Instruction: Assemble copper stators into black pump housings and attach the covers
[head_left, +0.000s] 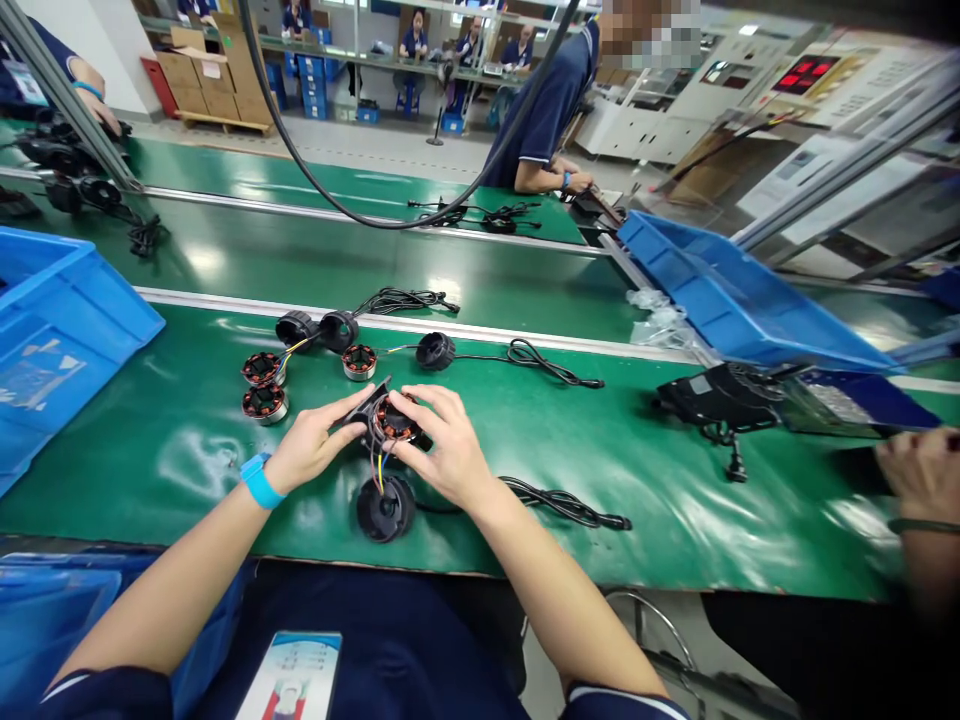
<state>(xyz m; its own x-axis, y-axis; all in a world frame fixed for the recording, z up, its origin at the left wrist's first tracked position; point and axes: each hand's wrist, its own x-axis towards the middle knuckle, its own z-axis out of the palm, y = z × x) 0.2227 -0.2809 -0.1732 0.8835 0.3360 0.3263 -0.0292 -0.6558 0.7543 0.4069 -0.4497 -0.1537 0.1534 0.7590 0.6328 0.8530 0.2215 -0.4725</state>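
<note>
My right hand (442, 445) grips a motor stator (395, 418) with copper windings, thumb and fingers around its sides. Against the stator's left side, my left hand (319, 440) pinches a black plastic part (367, 408), partly hidden by the fingers. Coloured wires run from the stator down to a round black housing (385, 508) lying on the green mat just below my hands. From that housing a black cable (562, 500) passes under my right wrist and ends in a bundle to the right.
Behind my hands lie more stators (264, 403) and black housings (435, 350) with cables. A blue bin (67, 330) stands at left, and a tilted blue tray (742, 290) at right. Near a black device (720, 395) is another person's hand (922, 470). A cable (315, 190) hangs overhead.
</note>
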